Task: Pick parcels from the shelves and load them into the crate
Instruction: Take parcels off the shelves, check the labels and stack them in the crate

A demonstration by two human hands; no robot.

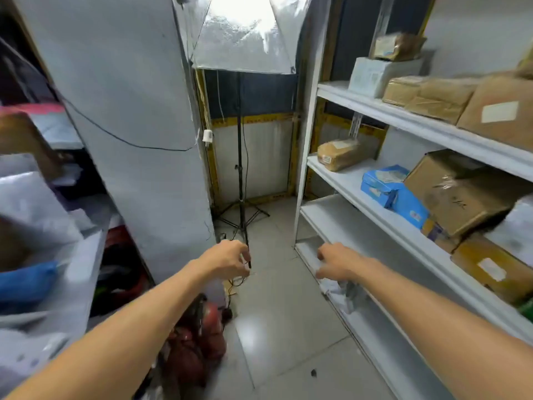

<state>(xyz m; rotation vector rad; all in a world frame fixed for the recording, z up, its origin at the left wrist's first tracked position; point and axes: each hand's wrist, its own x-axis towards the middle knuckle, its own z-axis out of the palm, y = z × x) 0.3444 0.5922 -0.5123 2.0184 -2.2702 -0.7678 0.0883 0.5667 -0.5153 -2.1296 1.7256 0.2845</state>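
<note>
**A:** ok so is anything actually readable on those parcels?

**B:** honestly not much. The tan padded-paper parcel (339, 154) at the far end of the second shelf down has a small white sticker with dark digits, way too blurry to make out. The brown cardboard box (450, 194) further along that shelf has shiny clear tape on top and some black marker scribble, can't read that either. Right beside it are the glossy blue plastic mailer bags (386, 183) with pale printed labels.

**A:** and up top?

**B:** a white carton (372, 73) with a crinkly brown wrapped packet (398, 47) on it. Then kraft-paper bundles (429, 96), then a big brown carton (501, 114) whose white label is too washed out to read. It's all sitting on the white metal shelving unit (418, 129) on the right.

**A:** hands?

**B:** both are stretched out over the grey tiled floor (288, 313). The left hand (227, 259) has loosely curled fingers and holds nothing, in front of the thin black light-stand pole (239, 168). The right hand (336, 262) hangs claw-like with relaxed fingers, gripping nothing I can see. It's just above a crumpled white plastic bag parcel (343, 293) on the lowest shelf.
</note>
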